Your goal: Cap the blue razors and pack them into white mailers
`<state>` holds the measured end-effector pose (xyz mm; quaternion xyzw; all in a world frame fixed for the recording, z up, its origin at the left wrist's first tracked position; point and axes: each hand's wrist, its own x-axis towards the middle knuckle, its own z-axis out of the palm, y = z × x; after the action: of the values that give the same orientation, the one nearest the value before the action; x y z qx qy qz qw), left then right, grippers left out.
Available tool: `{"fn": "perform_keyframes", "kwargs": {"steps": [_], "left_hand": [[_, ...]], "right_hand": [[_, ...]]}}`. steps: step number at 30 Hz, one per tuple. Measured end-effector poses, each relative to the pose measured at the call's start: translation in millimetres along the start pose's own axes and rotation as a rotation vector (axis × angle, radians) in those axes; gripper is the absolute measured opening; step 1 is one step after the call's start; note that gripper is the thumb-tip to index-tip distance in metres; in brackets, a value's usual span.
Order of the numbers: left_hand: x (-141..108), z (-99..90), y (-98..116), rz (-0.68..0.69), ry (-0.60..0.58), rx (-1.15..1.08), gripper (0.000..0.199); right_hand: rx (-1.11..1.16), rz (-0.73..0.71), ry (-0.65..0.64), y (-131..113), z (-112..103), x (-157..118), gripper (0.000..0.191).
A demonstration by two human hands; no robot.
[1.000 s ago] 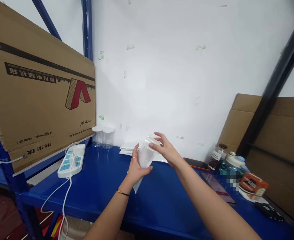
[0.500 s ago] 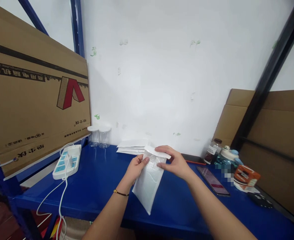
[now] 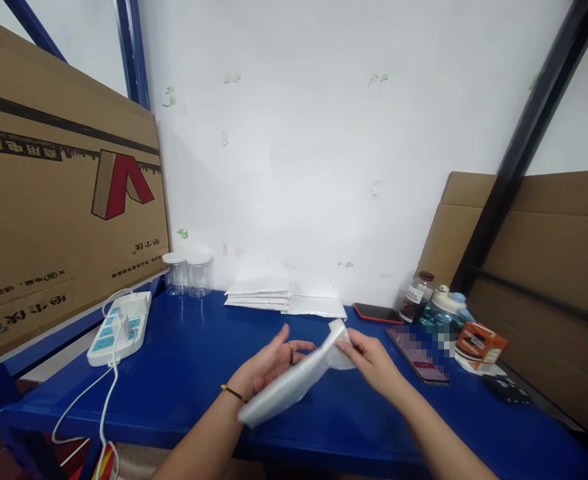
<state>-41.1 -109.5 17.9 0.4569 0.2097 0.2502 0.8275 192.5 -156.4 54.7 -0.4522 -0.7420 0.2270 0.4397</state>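
A white padded envelope (image 3: 294, 381) is held tilted above the blue tabletop, its far end up to the right and slightly blurred. My right hand (image 3: 373, 360) pinches it near the flap end. Behind and to the left of it, my left hand (image 3: 273, 360) has its fingers apart, the thumb pointing up; whether the palm touches the envelope cannot be made out. Farther back, a stack of white padded envelopes (image 3: 259, 293) lies against the wall, with another flat white envelope (image 3: 317, 307) just right of it.
At left stand a white power strip (image 3: 121, 328) with cords, two clear lidded jars (image 3: 199, 277) and a large cardboard box (image 3: 69, 193). On the right are phones (image 3: 417, 357), a brown-capped bottle (image 3: 418, 297), a teal water bottle (image 3: 447, 310), an orange box (image 3: 480, 345) and a black object (image 3: 507, 389).
The envelope has swung from hanging upright to a low slant, its lower end moving left. My left hand has released its pinch and spread. The view has shifted slightly right.
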Motion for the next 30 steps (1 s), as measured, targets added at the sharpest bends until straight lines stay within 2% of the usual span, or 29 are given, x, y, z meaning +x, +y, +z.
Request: {"fn": "perform_keyframes", "kwargs": {"steps": [2, 3, 6, 8, 12, 15, 18, 20, 22, 24, 26, 28, 30], "left_hand": [[-8, -9.4, 7, 0.008, 0.015, -0.108, 0.08], [-11, -14.3, 9, 0.006, 0.047, -0.12, 0.08], [-11, -26.5, 5, -0.021, 0.209, -0.01, 0.065], [-3, -32.4, -2, -0.011, 0.313, 0.097, 0.069], [18, -44.9, -10, 0.03, 0.44, 0.248, 0.071], [30, -52.3, -1, 0.08, 0.492, 0.321, 0.064], [39, -53.6, 15, 0.198, 0.451, 0.206, 0.057], [44, -54.3, 24, 0.334, 0.434, 0.018, 0.049], [46, -58.5, 31, 0.442, 0.467, -0.149, 0.04], [48, -67.3, 32, 0.449, 0.563, -0.246, 0.033], [49, -78.5, 31, 0.4, 0.686, -0.315, 0.027], [50, -88.7, 28, 0.353, 0.769, -0.39, 0.025], [53, -96.1, 25, 0.341, 0.787, -0.45, 0.026]], "right_hand": [[0.073, 0.161, 0.125, 24, 0, -4, 0.027], [0.108, 0.241, 0.17, 36, 1, -6, 0.03], [0.197, 0.432, 0.266, 67, 5, -11, 0.033], [0.262, 0.5, 0.295, 83, 7, -14, 0.031], [0.4, 0.631, 0.228, 97, 7, -18, 0.027], [0.568, 0.736, 0.149, 96, 6, -15, 0.029], [0.666, 0.716, 0.169, 94, 3, 3, 0.042], [0.698, 0.65, 0.274, 99, -5, 25, 0.04], [0.725, 0.611, 0.409, 111, -20, 51, 0.032], [0.733, 0.602, 0.506, 126, -35, 76, 0.027], [0.709, 0.613, 0.539, 143, -43, 98, 0.024], [0.621, 0.633, 0.52, 158, -40, 114, 0.023], [0.506, 0.646, 0.477, 170, -26, 125, 0.023]]}}
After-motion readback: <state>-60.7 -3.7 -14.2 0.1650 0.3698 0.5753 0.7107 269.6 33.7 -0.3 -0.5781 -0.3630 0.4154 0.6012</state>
